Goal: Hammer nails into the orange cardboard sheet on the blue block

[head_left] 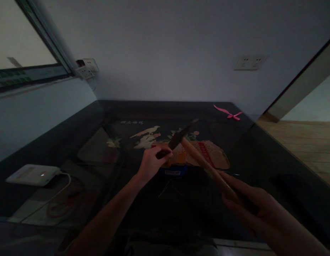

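Observation:
My right hand (250, 202) is wrapped round the wooden handle of a hammer (202, 160). Its dark metal head is raised near the fingertips of my left hand (154, 160). The thumb and fingers of that left hand are pinched together; whatever they hold, if anything, is too dark and small to make out. Beneath both hands lies a brown speckled sheet (220, 156), perhaps cardboard, with a red band and an orange patch. A blue thing (172, 171) with a white label shows at the sheet's near edge.
The dark glossy table (143, 213) bears a printed bird and flowers. A white power bank (34, 175) with a cable lies at left, a pink ribbon (230, 114) at the back right. Thin bright slivers (165, 188) show in front of the sheet. Wall sockets (250, 63) are behind.

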The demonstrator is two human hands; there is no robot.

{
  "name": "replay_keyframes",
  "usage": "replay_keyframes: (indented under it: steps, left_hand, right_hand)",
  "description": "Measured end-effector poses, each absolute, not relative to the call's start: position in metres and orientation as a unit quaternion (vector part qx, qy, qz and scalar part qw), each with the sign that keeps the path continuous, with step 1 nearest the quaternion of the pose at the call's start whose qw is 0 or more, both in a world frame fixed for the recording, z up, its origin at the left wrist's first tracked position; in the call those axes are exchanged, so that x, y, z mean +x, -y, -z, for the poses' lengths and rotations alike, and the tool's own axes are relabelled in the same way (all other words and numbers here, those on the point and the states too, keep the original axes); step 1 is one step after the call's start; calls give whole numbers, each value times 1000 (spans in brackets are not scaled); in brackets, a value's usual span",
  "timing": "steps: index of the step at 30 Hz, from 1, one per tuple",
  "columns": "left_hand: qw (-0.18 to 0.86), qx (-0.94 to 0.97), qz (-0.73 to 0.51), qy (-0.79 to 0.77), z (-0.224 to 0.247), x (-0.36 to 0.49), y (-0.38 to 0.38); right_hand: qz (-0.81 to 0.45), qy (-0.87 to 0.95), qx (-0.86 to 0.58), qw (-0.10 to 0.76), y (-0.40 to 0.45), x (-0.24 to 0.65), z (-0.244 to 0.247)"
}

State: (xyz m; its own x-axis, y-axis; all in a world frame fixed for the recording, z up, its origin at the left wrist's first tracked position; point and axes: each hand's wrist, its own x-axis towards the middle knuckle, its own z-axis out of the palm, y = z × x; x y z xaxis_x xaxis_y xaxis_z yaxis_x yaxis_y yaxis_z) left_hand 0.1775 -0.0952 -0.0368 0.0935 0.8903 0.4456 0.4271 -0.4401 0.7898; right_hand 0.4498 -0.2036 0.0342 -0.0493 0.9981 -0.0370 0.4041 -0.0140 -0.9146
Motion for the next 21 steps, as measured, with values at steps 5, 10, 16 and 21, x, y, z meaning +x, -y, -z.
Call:
replay_keyframes:
  steps: [5,10,16,21]
  left_hand:
    - [251,695,-473,-481,37,176,94]
    - [240,713,-453,-479,33,177,95]
    - [247,711,-439,-491,35,178,95]
    - [255,707,-443,-488,37,178,94]
  right_hand:
    - [-426,652,-527,340,197,431,-48]
    - [-373,695,-527,317,195,442,-37]
    - [-341,751,-511,241,191,450,-31]
    - [-358,742,-508,252,194,443,-42]
